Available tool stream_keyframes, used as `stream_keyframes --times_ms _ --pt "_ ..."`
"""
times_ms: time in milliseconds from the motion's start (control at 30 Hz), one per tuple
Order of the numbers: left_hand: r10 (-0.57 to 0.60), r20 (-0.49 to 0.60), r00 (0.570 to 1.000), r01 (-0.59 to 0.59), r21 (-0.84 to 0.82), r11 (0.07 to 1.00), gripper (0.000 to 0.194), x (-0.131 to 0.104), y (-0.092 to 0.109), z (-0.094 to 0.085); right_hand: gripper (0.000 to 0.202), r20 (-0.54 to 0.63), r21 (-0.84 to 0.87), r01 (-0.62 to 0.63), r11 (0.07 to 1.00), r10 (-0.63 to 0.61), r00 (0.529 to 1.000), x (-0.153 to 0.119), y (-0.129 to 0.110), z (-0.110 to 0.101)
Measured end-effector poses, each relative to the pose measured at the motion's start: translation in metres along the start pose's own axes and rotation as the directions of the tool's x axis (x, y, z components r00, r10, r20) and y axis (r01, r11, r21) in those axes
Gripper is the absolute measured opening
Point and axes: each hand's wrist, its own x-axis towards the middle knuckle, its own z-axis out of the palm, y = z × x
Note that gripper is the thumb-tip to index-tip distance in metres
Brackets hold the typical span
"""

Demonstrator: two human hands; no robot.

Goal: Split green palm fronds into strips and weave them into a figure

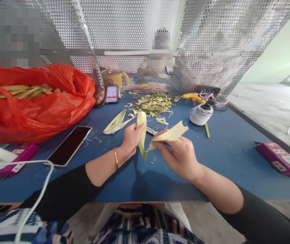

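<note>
Closed round a folded pale-green leaf strip [141, 127], my left hand [131, 138] is above the middle of the blue table. My right hand [179, 154], to its right, pinches a pale husk piece [172, 132] between thumb and fingers. The two pieces come close together low between my hands; whether they are joined is hard to tell. Behind my hands lie scissors [150, 130], partly hidden by my right hand. An open pale leaf piece [116, 123] rests left of my left hand. A heap of shredded leaf bits [153, 103] lies farther back.
A red plastic bag [40, 115] of leaves fills the back left, near a dark phone [70, 145]. White thread spool [201, 114], yellow glue gun [194, 97] and glasses [219, 102] are back right. Purple power strips [281, 157] lie at both sides. Perforated metal screen [124, 30] stands behind.
</note>
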Motion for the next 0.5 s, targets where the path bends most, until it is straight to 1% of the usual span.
stream_keyframes --times_ms 67,133,167,233,267,333,367,400,433,467,500 --pt "-0.015 -0.013 1.000 0.015 -0.014 1.000 0.028 0.002 0.000 -0.001 0.017 -0.012 0.048 0.055 0.997 -0.054 0.998 -0.001 -0.006 -0.006" --pt "-0.035 -0.021 0.999 0.035 -0.019 0.999 0.028 0.003 0.000 -0.003 0.016 -0.036 0.159 0.077 0.984 -0.072 0.997 -0.001 -0.010 -0.013" --pt "-0.042 -0.024 0.999 0.042 -0.019 0.999 0.029 0.004 0.000 -0.004 0.015 -0.060 0.229 0.075 0.971 -0.063 0.996 0.000 -0.012 -0.017" --pt "-0.046 -0.029 0.999 0.046 -0.010 0.999 0.030 0.006 0.000 -0.005 0.010 -0.148 0.364 0.058 0.930 -0.004 0.989 0.003 -0.010 -0.026" --pt "-0.043 -0.034 0.998 0.043 -0.001 0.999 0.030 0.006 0.000 -0.006 0.006 -0.204 0.411 0.050 0.910 0.039 0.978 0.005 -0.007 -0.031" --pt "-0.034 -0.046 0.998 0.035 0.022 0.999 0.032 0.006 0.000 -0.007 0.006 -0.296 0.428 0.005 0.904 0.135 0.946 0.013 0.005 -0.042" --pt "-0.027 -0.048 0.998 0.029 0.031 0.999 0.033 0.005 0.001 -0.007 0.007 -0.304 0.395 -0.048 0.918 0.180 0.935 0.018 0.014 -0.048" --pt "-0.018 -0.045 0.999 0.019 0.035 0.999 0.033 0.004 0.001 -0.006 0.008 -0.283 0.320 -0.125 0.939 0.221 0.933 0.022 0.024 -0.054" --pt "-0.010 -0.035 0.999 0.012 0.036 0.999 0.034 0.003 0.002 -0.006 0.008 -0.216 0.209 -0.235 0.949 0.279 0.936 0.027 0.035 -0.058" --pt "-0.008 -0.019 1.000 0.009 0.032 0.999 0.035 0.001 0.002 -0.006 0.007 -0.142 0.056 -0.333 0.941 0.338 0.930 0.031 0.046 -0.062" --pt "-0.009 -0.001 1.000 0.009 0.027 1.000 0.035 0.000 0.003 -0.006 0.008 -0.061 -0.155 -0.413 0.898 0.408 0.911 0.034 0.057 -0.064"
